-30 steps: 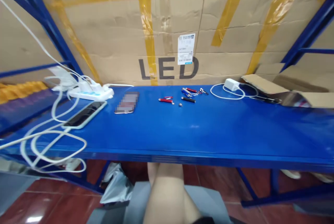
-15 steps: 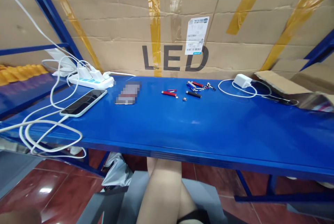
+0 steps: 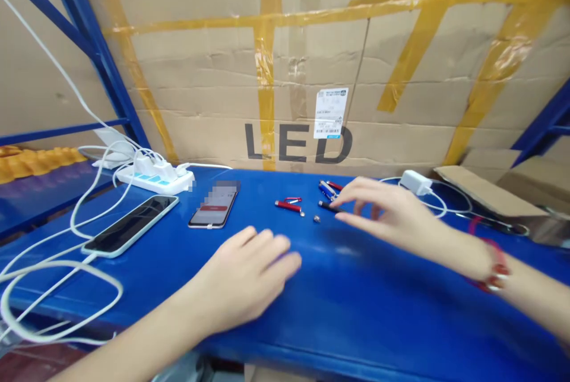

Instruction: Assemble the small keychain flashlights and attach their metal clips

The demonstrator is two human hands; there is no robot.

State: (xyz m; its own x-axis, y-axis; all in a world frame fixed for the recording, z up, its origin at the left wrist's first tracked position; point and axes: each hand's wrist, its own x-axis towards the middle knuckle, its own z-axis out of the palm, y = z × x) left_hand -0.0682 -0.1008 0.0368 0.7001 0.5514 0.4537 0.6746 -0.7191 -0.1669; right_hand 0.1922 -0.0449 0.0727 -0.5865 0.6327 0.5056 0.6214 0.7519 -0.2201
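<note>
My right hand (image 3: 378,210), a red bracelet on its wrist, reaches in with thumb and fingers apart. Its fingertips are at the end of a small black tube (image 3: 326,206), partly hidden by them; contact is hard to judge. My left hand (image 3: 256,272) hangs low over the blue table (image 3: 347,316), palm down, fingers loosely bent and holding nothing visible. Between the hands lie a red tube (image 3: 288,207) with a metal clasp and a small silvery piece (image 3: 316,218). Behind the black tube are a blue tube (image 3: 326,190) and another red one (image 3: 333,185).
A phone with a lit screen (image 3: 214,210) and a white-edged phone (image 3: 131,227) lie at left. White cables run from the power strip (image 3: 155,182) across the left side. A white charger (image 3: 415,182) sits at right, near an open carton (image 3: 485,192). A large cardboard box (image 3: 200,91) stands behind.
Both my hands have come into view over the table, the right one arriving at the black tube. The camera view has tilted up, so things on the table appear lower.
</note>
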